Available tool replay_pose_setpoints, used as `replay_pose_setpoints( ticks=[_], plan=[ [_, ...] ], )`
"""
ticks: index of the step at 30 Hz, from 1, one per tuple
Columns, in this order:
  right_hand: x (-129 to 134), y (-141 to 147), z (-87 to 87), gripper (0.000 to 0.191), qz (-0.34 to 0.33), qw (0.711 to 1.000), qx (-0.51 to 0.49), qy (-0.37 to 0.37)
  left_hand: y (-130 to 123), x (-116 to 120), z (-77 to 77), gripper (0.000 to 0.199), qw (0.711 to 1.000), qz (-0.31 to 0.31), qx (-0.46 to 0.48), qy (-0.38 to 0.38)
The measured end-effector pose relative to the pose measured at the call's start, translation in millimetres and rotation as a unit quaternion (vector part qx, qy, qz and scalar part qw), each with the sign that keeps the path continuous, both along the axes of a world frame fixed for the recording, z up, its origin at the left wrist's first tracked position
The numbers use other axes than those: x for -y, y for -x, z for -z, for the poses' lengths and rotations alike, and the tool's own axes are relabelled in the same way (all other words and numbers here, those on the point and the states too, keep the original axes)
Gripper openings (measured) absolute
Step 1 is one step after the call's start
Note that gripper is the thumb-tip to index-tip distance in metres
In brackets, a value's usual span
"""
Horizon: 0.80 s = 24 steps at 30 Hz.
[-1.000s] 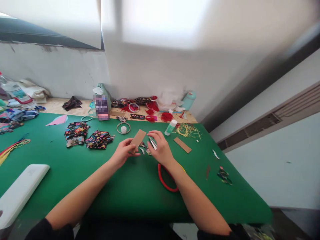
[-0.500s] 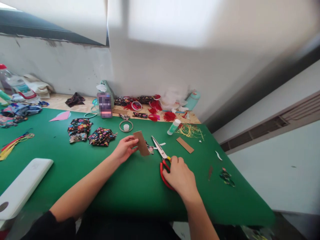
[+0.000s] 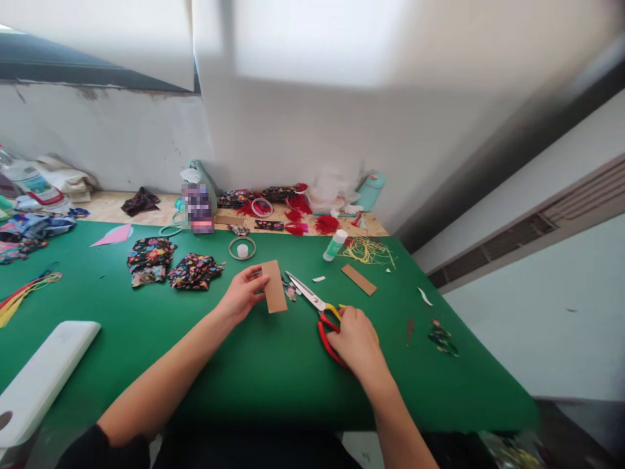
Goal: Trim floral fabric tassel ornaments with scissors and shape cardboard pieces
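My left hand (image 3: pixel 245 293) pinches the left edge of a brown cardboard strip (image 3: pixel 275 288), held above the green table (image 3: pixel 263 371). In my right hand (image 3: pixel 359 335) are scissors (image 3: pixel 312 297) with red and yellow handles; their blades point up and left, towards the cardboard, without touching it. Small patterned fabric scraps (image 3: pixel 291 292) lie between the cardboard and the blades. Beyond the blades is a small white paper piece (image 3: pixel 319 279). Another cardboard strip (image 3: pixel 359 279) rests on the table to the right, near a white and green glue stick (image 3: pixel 335 245).
Floral fabric stacks (image 3: pixel 196 271) lie left of my hands, with a ring (image 3: pixel 242 247) around a white cap. A white device (image 3: pixel 46 378) is at the left. Yellow strands (image 3: pixel 368 251), red tassels and a teal bottle (image 3: pixel 371 190) stand towards the wall.
The cardboard in my left hand has turned so its flat face shows more. My right hand has shifted slightly right with the scissors. The whole view has moved a little.
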State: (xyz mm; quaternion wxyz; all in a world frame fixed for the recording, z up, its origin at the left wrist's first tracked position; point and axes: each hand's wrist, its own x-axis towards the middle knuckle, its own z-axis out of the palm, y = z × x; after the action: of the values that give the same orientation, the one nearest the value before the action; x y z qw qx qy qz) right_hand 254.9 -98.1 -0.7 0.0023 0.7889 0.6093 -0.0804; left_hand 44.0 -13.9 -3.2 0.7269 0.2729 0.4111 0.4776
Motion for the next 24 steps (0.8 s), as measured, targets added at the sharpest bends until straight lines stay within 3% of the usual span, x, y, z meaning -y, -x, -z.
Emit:
replay_pose_setpoints(
  ticks=[5,8,10,13,15,17,19,24],
  plan=[
    [-0.7,-7.8,4.4,0.026,0.01,0.997,-0.058,-0.041,-2.7,-4.3,-22.6,0.057,0.999,-0.026,-0.001,-0.041],
    [-2.4,-11.9,5.3,0.019,0.058,0.972,-0.218,-0.07,-6.9,-7.8,-37.5,0.035,0.998,-0.023,-0.028,-0.056],
    [1.4,-11.6,1.8,0.017,0.089,0.91,-0.402,-0.046,-11.3,-10.1,-42.8,0.031,0.999,-0.036,-0.029,-0.026],
    [16.7,-2.5,-6.8,0.032,0.105,0.751,-0.652,0.015,-19.6,-10.4,-40.4,0.037,0.998,-0.057,-0.003,0.014],
    [29.1,7.7,-10.7,0.037,0.109,0.661,-0.742,0.025,-24.5,-7.1,-33.1,0.045,0.998,-0.064,0.0,0.025],
    [39.0,17.5,-11.0,0.041,0.108,0.602,-0.791,-0.027,-27.5,-2.0,-24.6,0.061,0.998,-0.061,0.001,0.021],
    [44.7,24.2,-8.7,0.04,0.105,0.597,-0.795,-0.035,-28.6,3.0,-17.7,0.07,0.998,-0.067,-0.003,0.019],
    [45.9,28.2,-3.4,0.045,0.142,0.632,-0.76,0.056,-28.0,7.5,-14.5,0.044,0.998,-0.062,-0.005,-0.007]
  ],
)
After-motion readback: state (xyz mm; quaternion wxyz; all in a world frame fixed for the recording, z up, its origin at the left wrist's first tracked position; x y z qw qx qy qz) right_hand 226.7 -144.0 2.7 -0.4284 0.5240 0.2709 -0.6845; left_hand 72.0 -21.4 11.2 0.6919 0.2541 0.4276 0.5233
